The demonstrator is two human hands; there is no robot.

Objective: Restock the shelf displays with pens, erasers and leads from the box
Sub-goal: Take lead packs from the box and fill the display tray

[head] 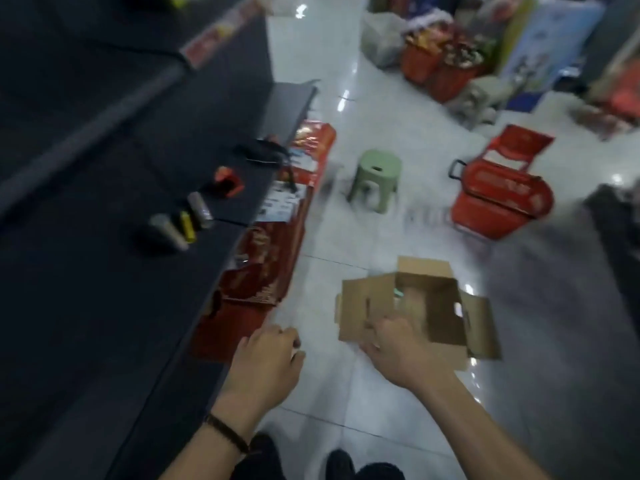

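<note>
Two hands reach low: the left hand (270, 355), loosely curled, holds nothing; the right hand (391, 344) meets the near flap of the open cardboard box (446, 306) on the floor (381, 112), its grip too blurred to tell.

Glossy tile floor (346, 393) (seemingly white)

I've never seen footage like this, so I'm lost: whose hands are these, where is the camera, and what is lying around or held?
No machine here: a person wears one camera on the head, looking down at their hands. The left hand hangs loosely curled, holding nothing visible. The right hand is at the open cardboard box on the tiled floor; blur hides whether it grips the flap. Beyond stand a green stool and a red basket; a dark shelf runs along the left.
</note>
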